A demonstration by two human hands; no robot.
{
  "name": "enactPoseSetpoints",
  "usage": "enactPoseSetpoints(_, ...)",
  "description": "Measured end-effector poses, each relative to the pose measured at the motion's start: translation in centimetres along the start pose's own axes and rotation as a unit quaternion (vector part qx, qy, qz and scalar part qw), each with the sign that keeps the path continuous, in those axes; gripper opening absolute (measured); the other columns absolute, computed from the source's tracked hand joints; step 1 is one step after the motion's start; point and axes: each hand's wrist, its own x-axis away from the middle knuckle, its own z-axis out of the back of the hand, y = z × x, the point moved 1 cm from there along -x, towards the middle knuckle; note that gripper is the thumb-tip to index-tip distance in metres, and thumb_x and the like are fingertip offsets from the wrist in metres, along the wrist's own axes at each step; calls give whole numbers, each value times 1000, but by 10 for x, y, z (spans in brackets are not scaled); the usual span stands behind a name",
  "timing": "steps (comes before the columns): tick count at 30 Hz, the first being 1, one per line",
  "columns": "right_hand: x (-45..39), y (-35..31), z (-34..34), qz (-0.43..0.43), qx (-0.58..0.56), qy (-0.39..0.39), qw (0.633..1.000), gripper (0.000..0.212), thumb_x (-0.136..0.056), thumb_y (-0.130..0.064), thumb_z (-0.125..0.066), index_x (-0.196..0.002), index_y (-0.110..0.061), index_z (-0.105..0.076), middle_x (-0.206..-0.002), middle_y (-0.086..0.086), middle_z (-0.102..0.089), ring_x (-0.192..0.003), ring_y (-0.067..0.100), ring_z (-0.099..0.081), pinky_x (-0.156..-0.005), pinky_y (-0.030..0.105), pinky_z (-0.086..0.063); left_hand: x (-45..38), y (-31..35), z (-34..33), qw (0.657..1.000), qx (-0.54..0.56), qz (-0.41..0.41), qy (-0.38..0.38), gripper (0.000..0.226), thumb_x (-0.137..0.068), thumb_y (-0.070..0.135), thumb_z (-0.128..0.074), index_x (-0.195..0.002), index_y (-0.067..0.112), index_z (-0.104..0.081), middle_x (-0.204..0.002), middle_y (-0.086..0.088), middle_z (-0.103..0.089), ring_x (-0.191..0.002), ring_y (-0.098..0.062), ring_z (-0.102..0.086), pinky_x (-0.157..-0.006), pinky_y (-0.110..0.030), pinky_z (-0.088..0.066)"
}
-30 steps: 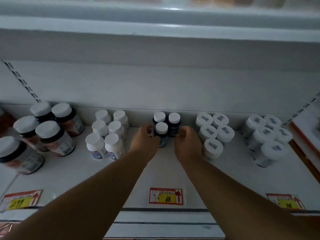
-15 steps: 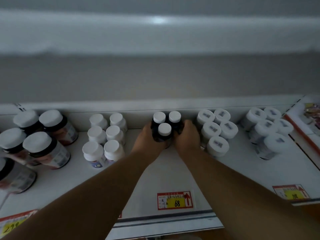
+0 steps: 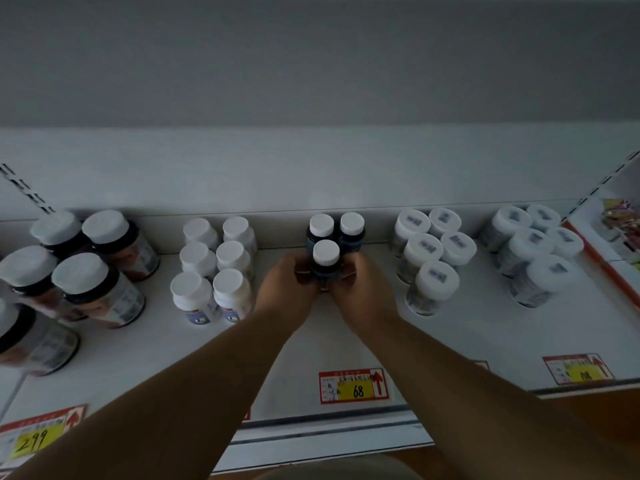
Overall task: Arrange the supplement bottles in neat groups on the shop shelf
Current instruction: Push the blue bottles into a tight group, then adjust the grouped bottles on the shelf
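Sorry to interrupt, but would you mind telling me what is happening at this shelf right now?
A person is tidying supplement bottles on a white shop shelf. The left hand and right hand cup the front bottle of a trio of dark bottles with white caps, two of which stand behind it at the back. Other groups of white-capped bottles stand on either side, untouched.

Two bare forearms are showing from the bottom edge of the view, either side of the price tag marked 68 at the shelf's front lip; no sleeve, watch, band or ring is showing on either. The left hand and the right hand, beyond that tag, are wearing no gloves. Below the tag, at the bottom edge, a rounded patch of dull greyish-brown fabric is showing, too dim to identify.
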Motion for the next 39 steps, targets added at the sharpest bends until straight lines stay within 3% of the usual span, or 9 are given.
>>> enactPoseSetpoints(9,2,-5,3,-6,-32,1,999,23,-89,-18,-63,-112,-17,-59,-106,-1,-71,-99,20,-65,-82,36,-51,-4,-3,6,999,-22,11,21,24,-87,25,-72,-110,24,-63,-97,12,-68,-90,-9,-63,-76,-22,-43)
enactPoseSetpoints(14,-2,-7,2,-16,-19,3,1000,22,-88,-18,-62,-110,-17,-59,-105,-1,-70,-97,20,-65,-83,37,-51,-11,-2,5,999,-30,5,7,23,-85,26,-69,-108,27,-69,-95,13,-72,-90,-6,-67,-65,-15,-43)
enactPoseSetpoints(18,-1,-9,2,-22,-19,2,1000,19,-88,-21,-62,-106,-18,-58,-102,-2,-68,-93,19,-64,-81,39,-52,-10,1,6,999,-49,-7,-7,16,-83,27,-68,-98,27,-71,-87,14,-73,-85,-5,-68,-67,-23,-49)
enactPoseSetpoints(23,5,-12,3,-8,-23,26,999,26,-86,-22,-66,-110,-16,-56,-106,1,-64,-96,19,-61,-78,34,-50,2,7,11,999,-41,6,30,34,-85,21,-72,-117,21,-59,-101,10,-62,-94,-13,-61,-81,-26,-45)
enactPoseSetpoints(26,16,-13,7,0,-25,27,999,35,-89,-24,-67,-120,-15,-54,-113,2,-60,-100,16,-58,-81,29,-46,17,12,15,996,-65,-28,56,38,-85,21,-71,-120,21,-59,-108,7,-63,-98,-14,-60,-85,-29,-48)
enactPoseSetpoints(30,36,-18,13,35,-42,11,998,33,-90,-25,-67,-120,-19,-53,-114,-2,-59,-100,12,-58,-83,26,-48,50,13,19,992,-70,-76,75,33,-83,18,-73,-110,28,-57,-102,11,-59,-93,-9,-59,-80,-24,-49)
enactPoseSetpoints(33,53,-23,14,72,-46,-17,996,34,-91,-25,-67,-121,-19,-54,-113,-5,-58,-97,7,-55,-76,11,-40,81,9,23,989,-61,-104,88,35,-84,14,-74,-114,22,-60,-104,8,-61,-96,-6,-60,-84,-15,-49)
enactPoseSetpoints(35,65,-27,15,88,-50,-25,995,34,-91,-24,-66,-122,-17,-54,-111,-6,-56,-94,4,-51,-72,4,-35,104,7,27,990,-52,-90,100,35,-85,15,-74,-116,21,-60,-106,10,-61,-96,-3,-59,-81,-5,-43)
enactPoseSetpoints(39,88,-38,13,103,-75,-41,991,32,-90,-23,-69,-119,-18,-56,-108,-7,-57,-93,4,-54,-72,5,-36,134,-4,39,988,-52,-69,126,33,-86,17,-74,-116,23,-61,-103,11,-63,-93,-3,-61,-78,-5,-43)
